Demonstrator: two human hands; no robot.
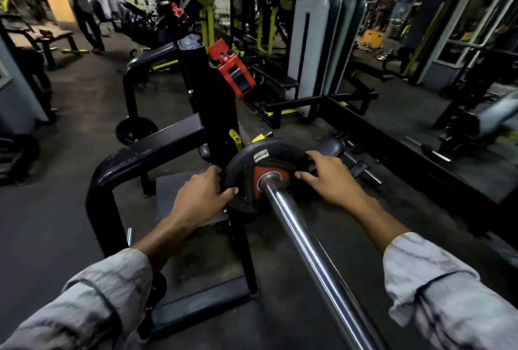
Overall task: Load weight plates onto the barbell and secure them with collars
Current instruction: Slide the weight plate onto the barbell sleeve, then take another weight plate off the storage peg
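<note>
A black steel rack (pixel 215 103) stands on the dark gym floor (pixel 56 209), its upright just behind the plate; the chrome barbell (pixel 308 251) runs from the lower right up to the rack; a black weight plate (pixel 252 164) with a red hub sits threaded on the bar's sleeve, against the rack; the left hand (pixel 201 195) grips the plate's left rim, fingers curled through a cutout; the right hand (pixel 328 175) clasps its right edge.
</note>
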